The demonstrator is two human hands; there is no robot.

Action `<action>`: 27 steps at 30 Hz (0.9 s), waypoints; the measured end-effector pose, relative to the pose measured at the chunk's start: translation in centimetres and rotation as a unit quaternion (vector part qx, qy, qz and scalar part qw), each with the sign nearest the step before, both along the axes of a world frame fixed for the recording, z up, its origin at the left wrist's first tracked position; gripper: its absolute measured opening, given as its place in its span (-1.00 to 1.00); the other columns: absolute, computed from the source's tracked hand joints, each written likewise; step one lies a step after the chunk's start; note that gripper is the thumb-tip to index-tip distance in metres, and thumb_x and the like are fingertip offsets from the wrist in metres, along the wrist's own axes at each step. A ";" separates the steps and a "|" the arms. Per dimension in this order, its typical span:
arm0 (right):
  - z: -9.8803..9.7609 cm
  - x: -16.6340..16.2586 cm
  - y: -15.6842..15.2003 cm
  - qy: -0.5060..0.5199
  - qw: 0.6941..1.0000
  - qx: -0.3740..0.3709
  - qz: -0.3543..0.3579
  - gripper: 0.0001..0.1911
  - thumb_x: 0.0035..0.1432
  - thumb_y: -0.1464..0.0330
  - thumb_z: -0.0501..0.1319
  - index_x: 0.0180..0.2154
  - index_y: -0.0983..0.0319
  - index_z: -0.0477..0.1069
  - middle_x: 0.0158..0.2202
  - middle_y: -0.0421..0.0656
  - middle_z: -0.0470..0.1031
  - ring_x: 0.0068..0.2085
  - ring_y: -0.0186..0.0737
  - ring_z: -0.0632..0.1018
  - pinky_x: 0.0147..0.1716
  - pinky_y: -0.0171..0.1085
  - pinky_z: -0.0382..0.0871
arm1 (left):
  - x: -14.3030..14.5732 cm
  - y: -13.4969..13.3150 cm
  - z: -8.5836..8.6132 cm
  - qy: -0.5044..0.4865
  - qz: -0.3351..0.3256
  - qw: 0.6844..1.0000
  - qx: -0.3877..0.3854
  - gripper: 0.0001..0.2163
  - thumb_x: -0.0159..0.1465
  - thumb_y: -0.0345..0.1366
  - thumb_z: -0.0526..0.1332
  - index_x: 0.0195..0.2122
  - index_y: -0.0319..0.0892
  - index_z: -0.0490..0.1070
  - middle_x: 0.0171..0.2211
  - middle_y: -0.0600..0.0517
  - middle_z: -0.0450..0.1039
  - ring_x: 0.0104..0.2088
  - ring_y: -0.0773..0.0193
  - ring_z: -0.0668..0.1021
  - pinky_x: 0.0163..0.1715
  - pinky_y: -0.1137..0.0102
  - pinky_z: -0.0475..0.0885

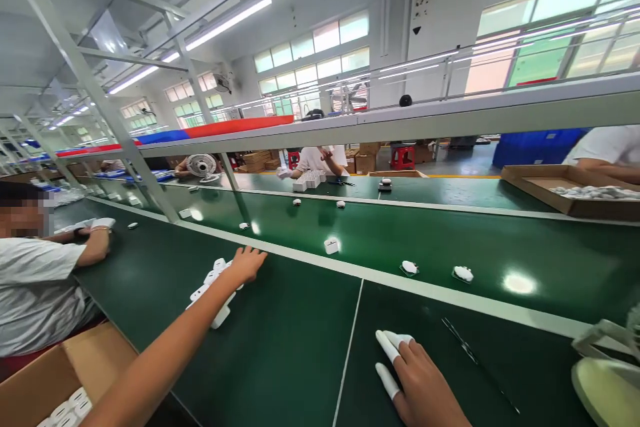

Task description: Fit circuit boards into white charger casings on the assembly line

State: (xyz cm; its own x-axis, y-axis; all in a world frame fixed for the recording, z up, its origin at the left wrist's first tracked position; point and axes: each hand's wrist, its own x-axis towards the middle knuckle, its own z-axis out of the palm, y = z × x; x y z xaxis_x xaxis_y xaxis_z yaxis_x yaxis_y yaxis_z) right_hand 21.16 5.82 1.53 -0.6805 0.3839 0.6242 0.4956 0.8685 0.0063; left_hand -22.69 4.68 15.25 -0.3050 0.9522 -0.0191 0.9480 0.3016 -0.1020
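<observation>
My left hand point(247, 264) reaches out over the green bench, its fingers stretched toward the pale strip along the conveyor. Just under and beside that wrist lies a cluster of small white plastic cases point(220, 317), partly hidden by my forearm. No object shows in the left fingers. My right hand point(423, 377) rests low over the bench, fingers apart, with white finger cots on the thumb and fingertips; it holds nothing. To its right lies a pair of dark tweezers point(467, 349).
On the green conveyor point(280, 240) sit a white case point(331, 245) and white parts point(409, 268), point(463, 273). A cardboard box point(95, 350) with white cases stands lower left. A light-green fan point(607, 387) is at right. Co-workers sit left and across; a shelf point(400, 121) spans above.
</observation>
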 end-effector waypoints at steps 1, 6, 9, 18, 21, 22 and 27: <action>0.5 -0.3 -0.3 -0.002 1.000 -0.007 -0.008 -0.67 -0.01 0.61 0.14 -0.22 0.17 0.45 -0.22 -0.03 0.55 -0.23 0.05 0.57 -0.22 0.00 0.62 | -0.5 -0.4 0.1 0.006 0.000 1.000 -0.007 -0.74 0.40 -0.22 0.30 0.05 -0.21 0.48 0.07 -0.10 0.51 0.06 0.04 0.57 0.09 0.00 0.50; 2.0 -1.1 -1.0 -0.005 0.999 -0.040 -0.025 -0.75 0.17 0.56 0.27 -0.09 0.29 0.49 -0.20 0.02 0.55 -0.19 0.07 0.57 -0.12 0.05 0.61 | 0.1 0.4 -0.4 -0.020 -0.064 0.997 0.025 -0.74 0.22 -0.49 0.32 -0.05 -0.24 0.55 -0.08 -0.20 0.56 0.10 -0.20 0.53 0.16 -0.10 0.37; 2.0 -1.2 -1.0 0.004 0.998 -0.053 -0.029 -0.65 0.17 0.56 0.31 0.02 0.34 0.48 -0.22 0.02 0.55 -0.18 0.07 0.57 -0.11 0.04 0.61 | 3.5 1.3 -1.4 -0.087 -0.148 0.983 0.067 -0.53 0.28 -0.39 0.25 0.24 -0.16 0.40 0.10 -0.16 0.48 0.13 -0.04 0.51 0.20 0.10 0.39; 3.1 1.1 0.6 0.019 0.994 -0.102 -0.039 -0.44 0.30 0.56 0.14 0.29 0.14 0.32 0.01 0.01 0.53 -0.05 0.03 0.58 -0.05 0.01 0.61 | 19.3 -0.4 -8.3 -0.415 -0.423 0.798 0.105 -0.47 0.27 -0.49 0.19 0.25 0.06 0.37 0.12 -0.08 0.37 0.07 0.16 0.51 0.12 0.28 0.49; 4.1 2.7 3.1 0.017 0.992 -0.087 -0.095 -0.47 0.34 0.50 0.10 0.30 0.15 0.28 0.03 0.02 0.52 -0.01 0.07 0.57 -0.01 0.08 0.58 | 20.8 -0.8 -10.0 -0.446 -0.428 0.776 0.129 -0.71 0.31 -0.46 0.18 0.01 -0.03 0.44 0.07 -0.07 0.36 -0.12 0.26 0.55 -0.02 0.39 0.54; 4.3 3.1 4.2 0.014 0.988 -0.089 -0.122 -0.48 0.34 0.49 0.10 0.29 0.16 0.30 0.01 0.02 0.52 -0.02 0.06 0.57 -0.01 0.08 0.57 | 20.9 -0.8 -10.3 -0.453 -0.424 0.773 0.135 -0.77 0.31 -0.45 0.19 -0.05 -0.05 0.42 0.06 -0.06 0.37 -0.15 0.27 0.56 -0.05 0.40 0.55; 4.8 3.3 11.0 -0.002 0.964 -0.123 -0.238 -0.60 0.25 0.43 0.16 0.12 0.25 0.44 -0.15 0.03 0.54 -0.13 0.09 0.58 -0.11 0.05 0.56 | 20.4 -1.1 -10.3 -0.462 -0.424 0.769 0.124 -0.81 0.28 -0.41 0.26 -0.12 -0.06 0.33 0.15 -0.10 0.37 -0.07 0.19 0.59 -0.07 0.38 0.56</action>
State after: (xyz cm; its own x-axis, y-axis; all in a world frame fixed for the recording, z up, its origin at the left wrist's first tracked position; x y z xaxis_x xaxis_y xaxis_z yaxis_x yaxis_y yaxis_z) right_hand 24.50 16.80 6.28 -0.3935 0.7887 0.4723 0.8380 0.5190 -0.1685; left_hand -2.24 3.56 4.93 0.4615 0.8111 0.3592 0.4491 -0.5628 0.6939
